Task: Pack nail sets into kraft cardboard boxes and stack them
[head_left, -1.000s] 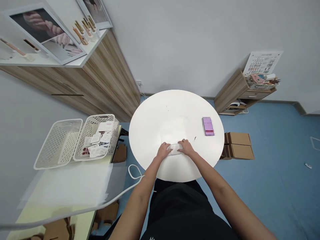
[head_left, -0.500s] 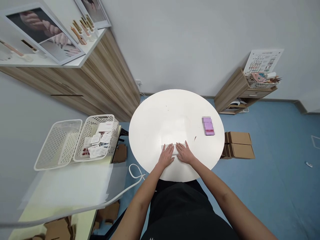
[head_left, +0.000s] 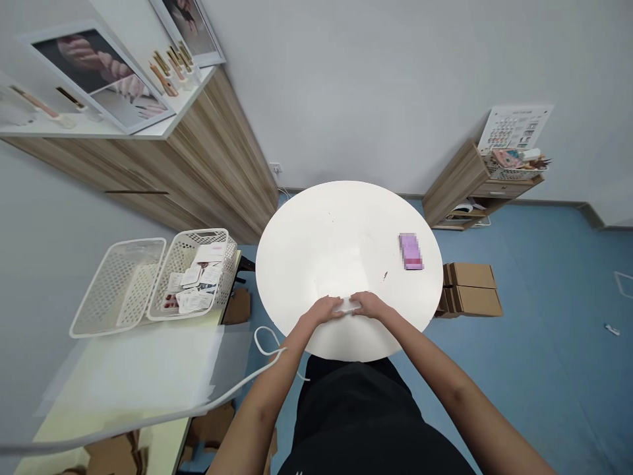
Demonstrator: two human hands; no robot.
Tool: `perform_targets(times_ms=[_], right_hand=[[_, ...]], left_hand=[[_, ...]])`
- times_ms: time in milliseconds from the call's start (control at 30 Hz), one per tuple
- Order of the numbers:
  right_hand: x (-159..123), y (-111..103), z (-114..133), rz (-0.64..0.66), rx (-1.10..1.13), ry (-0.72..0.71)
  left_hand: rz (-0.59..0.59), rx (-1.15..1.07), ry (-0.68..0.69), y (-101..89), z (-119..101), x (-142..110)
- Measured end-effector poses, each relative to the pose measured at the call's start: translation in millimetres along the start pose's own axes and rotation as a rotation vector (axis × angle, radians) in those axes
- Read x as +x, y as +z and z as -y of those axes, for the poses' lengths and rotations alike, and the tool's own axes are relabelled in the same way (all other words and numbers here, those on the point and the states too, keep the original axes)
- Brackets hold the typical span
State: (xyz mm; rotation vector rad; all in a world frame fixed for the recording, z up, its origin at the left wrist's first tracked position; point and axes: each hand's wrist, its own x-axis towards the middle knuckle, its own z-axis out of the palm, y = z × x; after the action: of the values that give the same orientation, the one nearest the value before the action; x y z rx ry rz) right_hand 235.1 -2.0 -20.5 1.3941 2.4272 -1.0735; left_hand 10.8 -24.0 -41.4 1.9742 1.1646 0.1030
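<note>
A narrow white piece, perhaps folded paper or a small flat box [head_left: 347, 305], lies near the front edge of the round white table [head_left: 297, 231]. Its kind cannot be made out. My left hand [head_left: 326, 309] grips its left end with curled fingers. At the right end, my right hand [head_left: 366, 305] holds it the same way, so both ends are hidden under the fingers. Further back on the right of the table is a purple rectangular pack [head_left: 411, 251], blurred by pixels, with no hand near it.
On the left side table stand white plastic baskets, one with cards and packets [head_left: 195, 277] in it, another [head_left: 119, 284] beside it. A white cable [head_left: 237, 388] curves past my left arm. Cardboard boxes [head_left: 475, 289] sit on the floor at right. Wooden cabinets flank the table.
My hands have gone from lying flat on the white piece to gripping its two ends with bent fingers. The view has tilted slightly.
</note>
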Motion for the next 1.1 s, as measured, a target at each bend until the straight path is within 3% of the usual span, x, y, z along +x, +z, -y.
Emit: perform_targets(times_ms=[167,233,333,500,733,900,1000,1100], right_hand=[[3.4,-24.2,3.1,0.023,0.111,0.044],[7.4,-30.1,5.2,-0.005,0.156,0.055],[14.7,-33.7,9.0,-0.078,0.154,0.088],[27.9,-25.7,10.9,-0.203,-0.017,0.101],[40.6,-0.9,4.0,-0.252,-0.142,0.066],[42.3,11.8,-1.9,-0.318,-0.178,0.061],[40.9,18.9,-7.6,-0.427,-0.178,0.109],[38.0,24.8,-12.9,-0.499,-0.137,0.203]], left_hand=[[0.112,-0.306,-0.082,-27.1,-4.7,-1.0],[0.065,-0.336,-0.109,-34.2,-6.1,1.0],[-0.111,-0.313,-0.177,-37.2,-6.8,6.0],[-0.328,-0.162,-0.281,-24.5,-2.5,17.5],[-0.381,-0.047,-0.294,3.8,6.3,21.5],[-0.469,0.151,-0.284,10.5,0.0,15.9],[-0.531,0.335,-0.216,13.6,-9.7,13.3],[-0.518,0.432,-0.133,24.0,-18.6,10.3]])
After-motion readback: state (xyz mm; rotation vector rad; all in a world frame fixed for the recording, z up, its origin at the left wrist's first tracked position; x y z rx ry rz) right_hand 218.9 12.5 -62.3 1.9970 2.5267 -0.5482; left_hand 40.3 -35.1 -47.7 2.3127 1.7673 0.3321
